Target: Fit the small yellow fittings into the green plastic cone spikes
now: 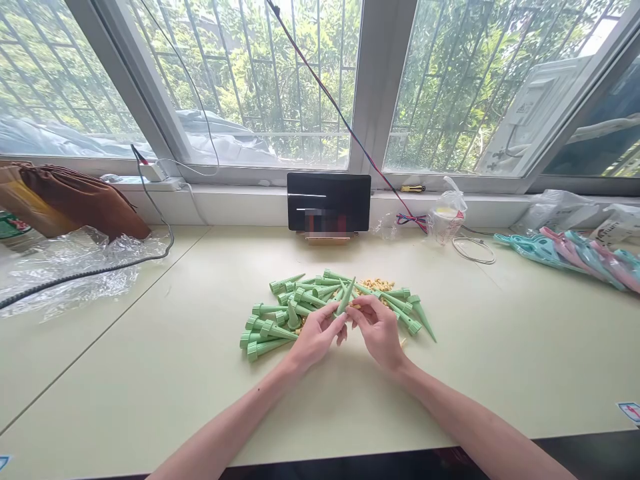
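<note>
My left hand (316, 337) is closed around the wide end of one green plastic spike (346, 296), whose tip points up and away from me. My right hand (379, 328) meets it from the right, fingers pinched on a small yellowish piece at the spike's base. Both hands hover just above a pile of several green spikes (280, 313) lying on the pale table (150, 360). A heap of small yellow pieces (377, 285) lies behind the pile.
A dark tablet (329, 202) stands on a holder against the windowsill. A brown bag (80, 197) and crumpled clear plastic (65, 263) lie at the left with a black cable. A tied plastic bag (447, 217) and pastel clips (575, 253) are at the right.
</note>
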`<state>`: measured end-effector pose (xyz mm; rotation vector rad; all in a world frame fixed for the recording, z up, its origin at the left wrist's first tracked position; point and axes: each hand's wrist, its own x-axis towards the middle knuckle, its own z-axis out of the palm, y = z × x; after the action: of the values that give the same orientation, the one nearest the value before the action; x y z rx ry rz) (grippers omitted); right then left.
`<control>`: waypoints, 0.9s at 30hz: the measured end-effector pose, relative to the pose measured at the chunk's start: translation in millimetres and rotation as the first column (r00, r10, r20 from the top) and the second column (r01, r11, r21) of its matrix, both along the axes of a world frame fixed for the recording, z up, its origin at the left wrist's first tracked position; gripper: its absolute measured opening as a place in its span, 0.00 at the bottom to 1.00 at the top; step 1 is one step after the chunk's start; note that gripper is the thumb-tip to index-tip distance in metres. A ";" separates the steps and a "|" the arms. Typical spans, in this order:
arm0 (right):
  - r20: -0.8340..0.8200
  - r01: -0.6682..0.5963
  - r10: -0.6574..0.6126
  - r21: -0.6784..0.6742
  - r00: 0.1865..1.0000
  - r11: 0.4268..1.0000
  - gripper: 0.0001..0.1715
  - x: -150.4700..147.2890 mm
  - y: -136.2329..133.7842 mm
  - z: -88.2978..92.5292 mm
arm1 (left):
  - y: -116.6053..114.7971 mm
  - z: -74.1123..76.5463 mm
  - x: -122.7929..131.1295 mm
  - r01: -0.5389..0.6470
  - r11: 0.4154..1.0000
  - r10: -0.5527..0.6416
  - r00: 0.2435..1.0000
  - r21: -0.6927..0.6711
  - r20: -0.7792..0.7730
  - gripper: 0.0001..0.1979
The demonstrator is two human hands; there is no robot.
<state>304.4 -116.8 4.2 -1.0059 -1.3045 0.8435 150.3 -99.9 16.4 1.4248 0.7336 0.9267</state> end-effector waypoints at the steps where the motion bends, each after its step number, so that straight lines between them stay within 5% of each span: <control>1: -0.003 0.003 -0.003 0.001 1.000 1.000 0.07 0.1 -0.4 -0.1 | -0.2 0.2 0.4 0.010 1.000 -0.010 1.000 -0.011 0.017 0.18; 9: 0.000 0.046 -0.046 0.015 0.999 0.999 0.08 1.4 0.6 0.1 | 0.9 -4.1 3.8 0.032 0.991 -0.014 0.991 -0.133 0.132 0.16; 27: 0.128 0.013 -0.019 0.047 0.992 0.999 0.07 -0.4 -3.1 0.9 | 0.8 -3.6 3.2 -0.016 0.990 0.036 0.989 -0.141 0.144 0.16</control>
<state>303.9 -119.9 5.1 -1.0471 -1.4168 0.7433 153.5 -99.1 12.8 1.2141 0.6951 0.9702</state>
